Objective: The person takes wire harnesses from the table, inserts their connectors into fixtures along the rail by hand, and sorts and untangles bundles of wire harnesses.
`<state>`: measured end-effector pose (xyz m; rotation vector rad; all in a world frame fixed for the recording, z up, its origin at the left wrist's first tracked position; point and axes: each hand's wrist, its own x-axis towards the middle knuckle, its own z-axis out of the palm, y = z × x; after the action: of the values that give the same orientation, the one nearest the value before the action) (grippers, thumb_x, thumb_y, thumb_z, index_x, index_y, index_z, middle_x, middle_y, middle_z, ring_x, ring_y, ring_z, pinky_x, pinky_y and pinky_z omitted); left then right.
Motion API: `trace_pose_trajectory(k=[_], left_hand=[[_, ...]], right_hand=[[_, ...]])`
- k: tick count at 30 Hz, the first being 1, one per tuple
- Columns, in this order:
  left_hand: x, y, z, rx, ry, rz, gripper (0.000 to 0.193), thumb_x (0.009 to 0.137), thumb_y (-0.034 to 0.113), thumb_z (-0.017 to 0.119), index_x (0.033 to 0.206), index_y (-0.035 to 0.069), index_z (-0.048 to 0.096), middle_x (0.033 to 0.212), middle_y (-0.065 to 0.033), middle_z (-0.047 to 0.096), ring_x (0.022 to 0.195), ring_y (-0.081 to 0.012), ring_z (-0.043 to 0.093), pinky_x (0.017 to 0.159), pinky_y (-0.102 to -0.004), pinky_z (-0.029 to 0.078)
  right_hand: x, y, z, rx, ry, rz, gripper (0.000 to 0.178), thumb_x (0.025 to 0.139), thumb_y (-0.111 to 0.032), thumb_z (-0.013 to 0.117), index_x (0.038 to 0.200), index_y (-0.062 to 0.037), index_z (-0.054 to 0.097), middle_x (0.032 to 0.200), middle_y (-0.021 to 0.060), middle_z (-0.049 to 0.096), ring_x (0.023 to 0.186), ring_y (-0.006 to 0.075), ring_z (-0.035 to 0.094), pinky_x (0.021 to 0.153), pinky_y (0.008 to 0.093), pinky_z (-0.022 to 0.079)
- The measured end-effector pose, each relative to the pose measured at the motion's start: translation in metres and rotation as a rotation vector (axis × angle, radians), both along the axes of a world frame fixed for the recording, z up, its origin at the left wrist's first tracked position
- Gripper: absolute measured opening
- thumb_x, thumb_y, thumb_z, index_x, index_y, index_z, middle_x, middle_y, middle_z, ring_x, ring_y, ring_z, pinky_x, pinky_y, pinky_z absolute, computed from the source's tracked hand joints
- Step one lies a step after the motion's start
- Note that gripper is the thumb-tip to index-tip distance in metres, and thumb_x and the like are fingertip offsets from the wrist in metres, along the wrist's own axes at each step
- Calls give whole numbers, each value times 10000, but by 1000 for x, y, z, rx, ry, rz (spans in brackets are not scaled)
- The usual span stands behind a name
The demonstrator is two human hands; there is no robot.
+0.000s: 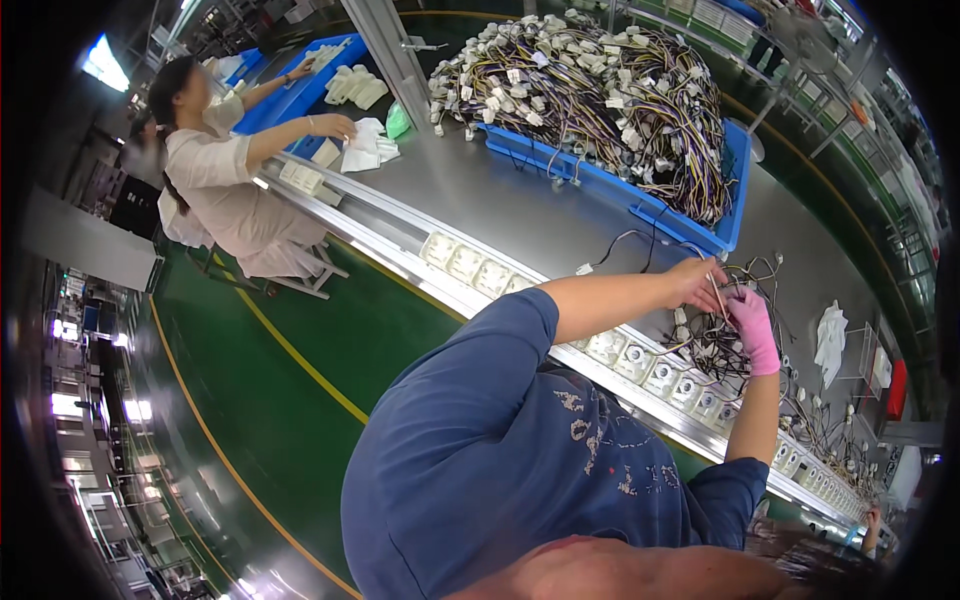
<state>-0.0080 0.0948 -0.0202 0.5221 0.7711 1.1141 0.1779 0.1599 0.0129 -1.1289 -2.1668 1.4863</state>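
My bare left hand [694,285] and my right hand [753,328], in a pink glove, are close together over the workbench. The fingers of both are closed on a thin wire [717,296] that runs between them. Beneath my hands lies a tangled heap of wire harnesses [712,352] with small white connectors. A loose wire with a white connector [585,269] stretches out to the left of my left hand. Along the bench's near edge, a row of white plastic housings [662,378] sits in a rail, some with round parts inside.
A big blue tray [738,190] heaped with wire harnesses [610,100] stands beyond my hands. At the left a co-worker [225,165] sits by blue bins [335,62]. Farther right are a white cloth [830,343], a red box [897,390] and more harnesses [835,440].
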Motion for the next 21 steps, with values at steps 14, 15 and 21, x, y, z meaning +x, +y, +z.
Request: trace_pose_trajectory(k=[14,15,21], left_hand=[[12,-1,26,138,302,-73,336,886,264,488,642,35,519,579,-107,562,502,-265,619,476,-384,542],[14,-2,28,18,322,-10,343,889,279,487,638,47,521,577,-90,549,494,-241,606,506,-370,536],[5,2,26,158,228,39,244,933,220,461,836,34,586,784,-105,623,650,-164,585,601,-277,487]], right_hand=[[13,-23,6,801,-193,39,114,734,-52,488,809,-28,570,821,201,562,819,400,551,710,470,443],[11,-22,12,839,-111,78,105,730,-67,495,798,-23,562,813,198,562,814,398,552,703,463,445],[8,-16,18,599,-155,12,164,730,-200,555,773,-50,605,770,143,619,791,338,602,717,418,464]])
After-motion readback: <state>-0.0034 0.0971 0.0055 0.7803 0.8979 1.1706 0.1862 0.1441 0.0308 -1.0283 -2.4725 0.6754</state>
